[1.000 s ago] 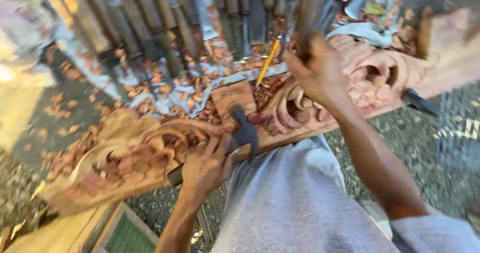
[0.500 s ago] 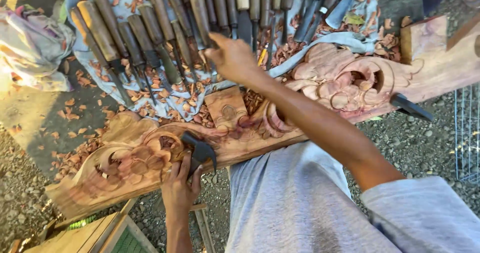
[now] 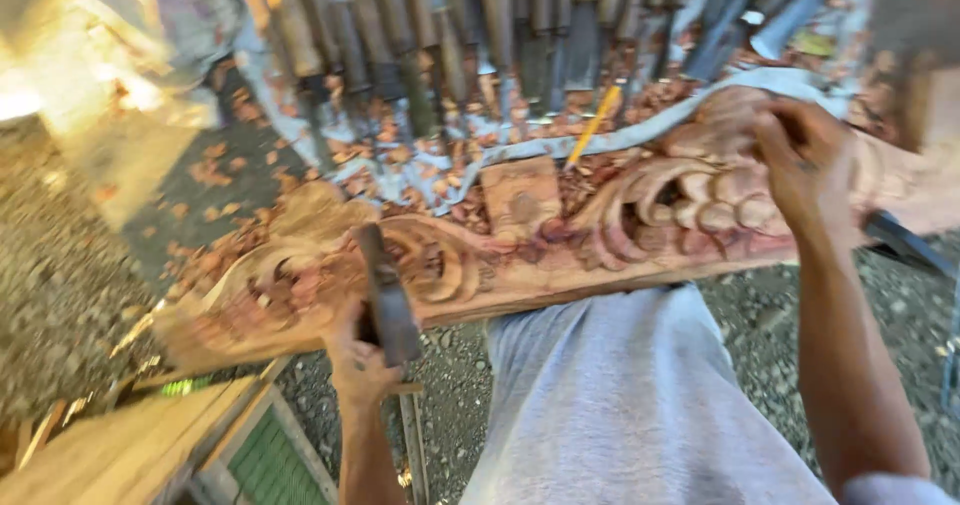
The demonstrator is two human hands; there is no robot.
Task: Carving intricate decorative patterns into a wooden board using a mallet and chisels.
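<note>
A long carved wooden panel (image 3: 520, 265) with scrolls and leaf shapes lies across my lap. My left hand (image 3: 355, 365) grips a dark mallet (image 3: 385, 295) by its handle at the panel's near edge, head up over the carving. My right hand (image 3: 810, 165) rests on the carved scrolls at the right end with its fingers curled. Motion blur hides whether it holds anything. A dark-bladed tool (image 3: 905, 245) sticks out from under the panel just beyond my right wrist.
A row of several chisels (image 3: 520, 25) lies on a cloth behind the panel. A yellow pencil (image 3: 595, 125) and a small wooden block (image 3: 520, 200) sit among wood chips (image 3: 210, 175). A wooden frame with a green panel (image 3: 270, 465) is at lower left. Gravel covers the ground.
My right hand has pulled back from the chisel row to the panel's right end. My left hand has lifted the mallet upright at the near edge.
</note>
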